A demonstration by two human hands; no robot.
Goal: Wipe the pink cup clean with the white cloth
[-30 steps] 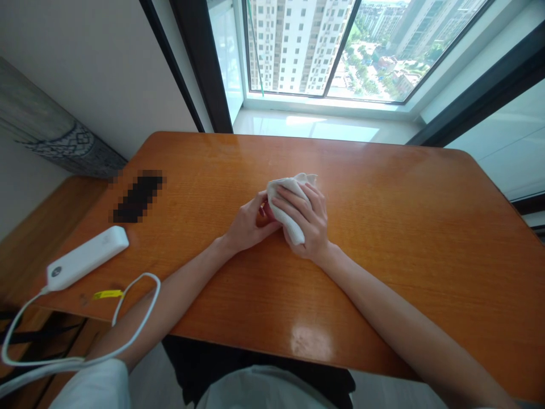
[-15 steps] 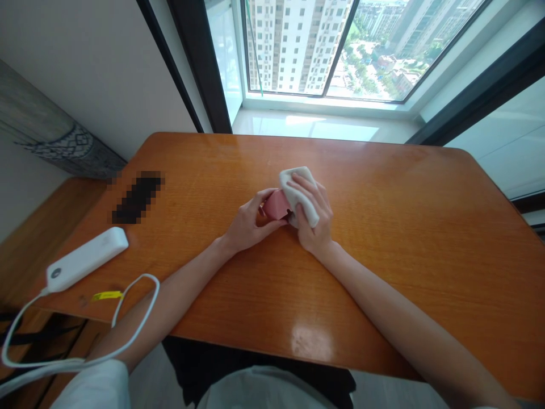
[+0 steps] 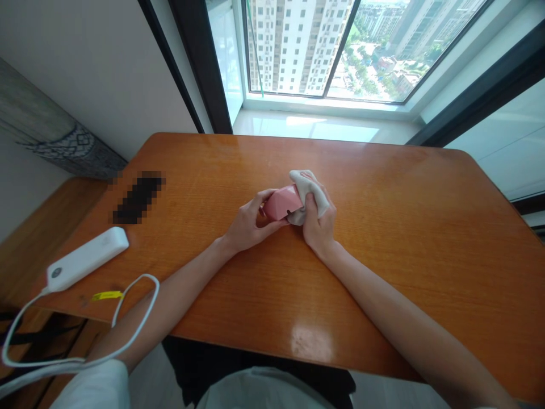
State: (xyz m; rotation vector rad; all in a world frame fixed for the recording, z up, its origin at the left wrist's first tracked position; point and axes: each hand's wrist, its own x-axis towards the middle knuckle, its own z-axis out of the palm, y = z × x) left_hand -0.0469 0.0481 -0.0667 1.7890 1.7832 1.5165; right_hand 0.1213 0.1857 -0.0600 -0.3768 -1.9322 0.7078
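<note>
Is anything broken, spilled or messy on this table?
Nothing stands out. The left hand holds a pink object, the right hand presses a white cloth against it, and the table looks dry.

We see a white power bank (image 3: 86, 258) with its cable (image 3: 80, 335) near the wooden table's (image 3: 404, 238) left edge.

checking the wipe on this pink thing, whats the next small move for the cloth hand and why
Probably draw the white cloth leftward across the bare top of the pink object. The right hand has the cloth bunched against the object's right end only, while the left hand steadies the other end on the table.
</note>
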